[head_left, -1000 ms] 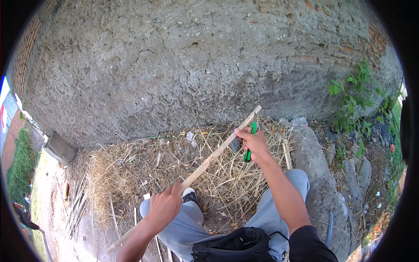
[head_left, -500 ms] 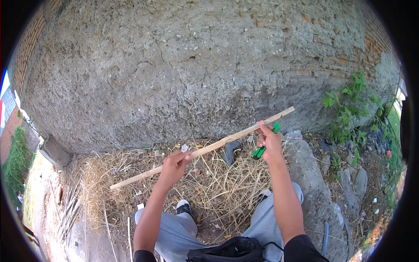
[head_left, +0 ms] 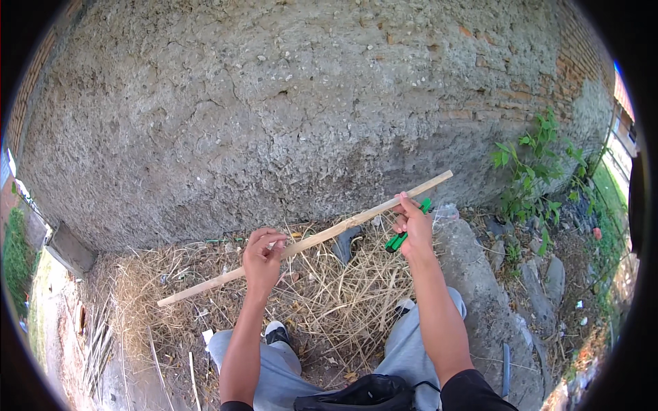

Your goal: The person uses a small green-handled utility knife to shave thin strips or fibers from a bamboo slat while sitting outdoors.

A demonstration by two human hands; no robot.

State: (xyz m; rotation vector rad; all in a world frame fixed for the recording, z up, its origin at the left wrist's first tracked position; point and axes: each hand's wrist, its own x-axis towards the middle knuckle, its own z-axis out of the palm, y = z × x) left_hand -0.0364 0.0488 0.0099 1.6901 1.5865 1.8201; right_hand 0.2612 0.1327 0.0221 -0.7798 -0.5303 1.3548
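A long, thin wooden strip [head_left: 329, 233] slants across in front of me, its right end higher than its left. My right hand [head_left: 415, 229] pinches it near the right end between thumb and forefinger. The same hand keeps a green and black tool, by its shape a utility knife [head_left: 397, 241], against the palm under its other fingers; no blade can be made out. My left hand [head_left: 262, 262] is at the strip's left half, its fingers bent, apart and loosened from the wood. Part of the strip is hidden behind this hand.
A rough, cracked wall [head_left: 274, 116] rises close ahead. Dry stalks and straw [head_left: 343, 294] cover the ground around my shoes. To the right lie a concrete slab [head_left: 473, 274], stones and a leafy green plant [head_left: 538, 164]. A dark bag [head_left: 363, 394] is at my waist.
My left hand has loosened its fingers from the strip and lifted slightly. The right hand keeps its hold on strip and utility knife. The whole view has shifted a little.
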